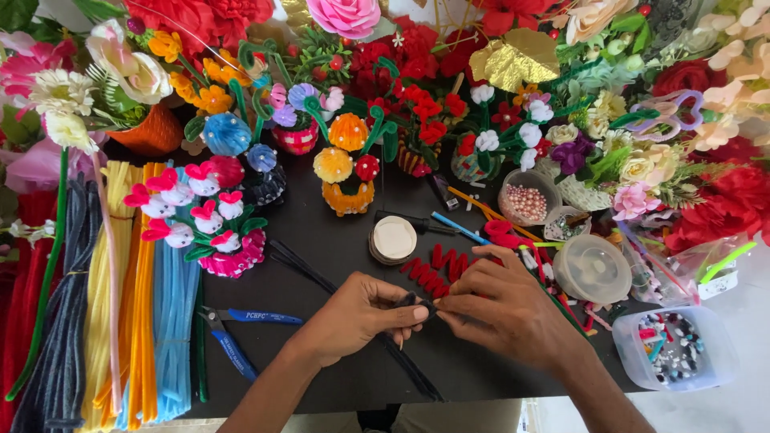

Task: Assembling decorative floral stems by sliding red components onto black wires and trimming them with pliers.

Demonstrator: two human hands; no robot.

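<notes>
- The left hand [361,314] and the right hand [505,309] meet near the middle of the black table [337,232], fingertips pinched together on a black pipe cleaner [417,303].
- Both hands are closed on that short stretch; the rest of the pipe cleaner trails toward the near edge, below the hands.
- It looks light and fuzzy, probably with a thin wire core: it should bend easily and hold a bend. Pinching close to the bend gives the most control.
- A coiled red pipe cleaner [429,271] lies just beyond the fingers; whether it touches them is hard to tell.
- Blue-handled pliers [241,333] lie to the left, near bundles of coloured pipe cleaners [144,321].
- A round lidded tub [593,269] sits to the right, with finished craft flowers [345,160] at the far side.
</notes>
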